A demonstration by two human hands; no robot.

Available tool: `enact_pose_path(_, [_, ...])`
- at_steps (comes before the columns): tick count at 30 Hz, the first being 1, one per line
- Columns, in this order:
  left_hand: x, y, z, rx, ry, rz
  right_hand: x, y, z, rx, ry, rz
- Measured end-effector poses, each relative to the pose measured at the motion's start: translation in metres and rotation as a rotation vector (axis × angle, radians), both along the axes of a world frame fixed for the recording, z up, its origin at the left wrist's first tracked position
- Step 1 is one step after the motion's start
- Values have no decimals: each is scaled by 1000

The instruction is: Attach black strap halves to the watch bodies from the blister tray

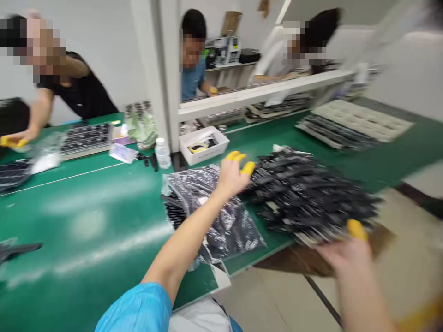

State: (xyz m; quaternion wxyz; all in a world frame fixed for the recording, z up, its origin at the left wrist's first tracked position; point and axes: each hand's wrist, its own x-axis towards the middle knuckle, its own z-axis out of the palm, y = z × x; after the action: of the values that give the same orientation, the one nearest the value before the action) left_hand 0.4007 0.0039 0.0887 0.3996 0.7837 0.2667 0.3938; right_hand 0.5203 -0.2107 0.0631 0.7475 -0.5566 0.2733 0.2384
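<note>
A thick stack of black parts (311,193) lies tilted at the right, reaching past the green table's front edge. My right hand (346,249), with a yellow cover on a fingertip, grips the stack's near right edge, thumb on top and the other fingers beneath. My left hand (237,173), with yellow-covered fingertips, is at the stack's left end, its fingers apart; whether it touches the stack is unclear. Below my left forearm, a clear plastic bag (228,226) with black parts in it lies on the table. The stack and my right hand are blurred.
On the green table (86,221) stand a white box (204,145) and a small bottle (162,153) beside a white post (161,78). Trays (363,120) lie at the back right. Several people work across the table.
</note>
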Motion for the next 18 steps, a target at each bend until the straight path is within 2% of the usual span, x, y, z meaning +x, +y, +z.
enact_pose_path(1, [21,5,-10,-133,69,31,23,-24,1,-52,-62,-36])
enact_pose_path(2, [37,8,-21,-267,129,35,38,-42,-1,-62,-56,-13])
enact_pose_path(4, [53,8,-48,-371,154,-9,53,-58,-14,-72,-48,-27])
enact_pose_path(7, [50,4,-83,-424,163,-127,62,-58,-39,-53,-42,-2])
enact_pose_path(9, [45,2,-97,-445,152,-177,67,-59,-52,-38,-50,28])
enact_pose_path(12, [46,5,-103,-471,139,-205,74,-67,-62,-27,-68,44])
enact_pose_path(18, [59,10,-97,-453,246,-256,83,-78,-68,-32,-90,50])
